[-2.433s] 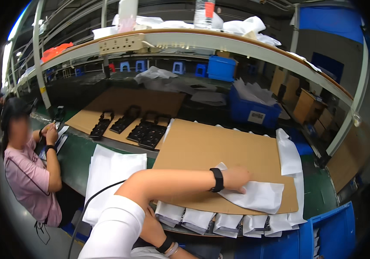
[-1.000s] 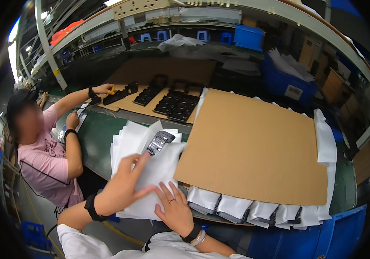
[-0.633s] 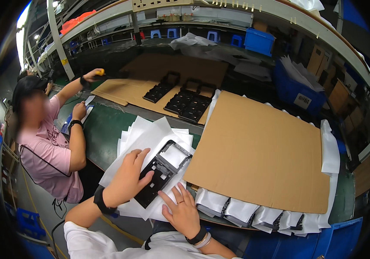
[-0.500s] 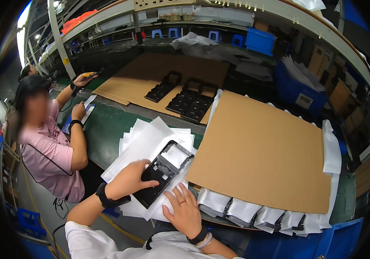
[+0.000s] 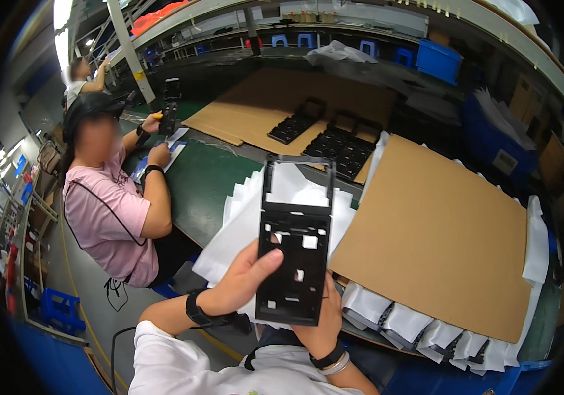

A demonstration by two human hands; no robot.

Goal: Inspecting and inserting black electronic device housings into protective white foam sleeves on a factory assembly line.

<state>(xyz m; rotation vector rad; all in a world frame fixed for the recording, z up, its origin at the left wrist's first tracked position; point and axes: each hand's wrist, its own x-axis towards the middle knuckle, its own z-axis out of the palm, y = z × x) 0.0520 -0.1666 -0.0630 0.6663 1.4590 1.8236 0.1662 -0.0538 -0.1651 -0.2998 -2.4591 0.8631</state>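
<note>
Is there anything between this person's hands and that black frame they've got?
Nothing visible. The left hand grips the black plastic frame directly at its left edge, thumb across the front, and the right hand supports its bottom edge from behind. The white bags lie beneath it.
</note>
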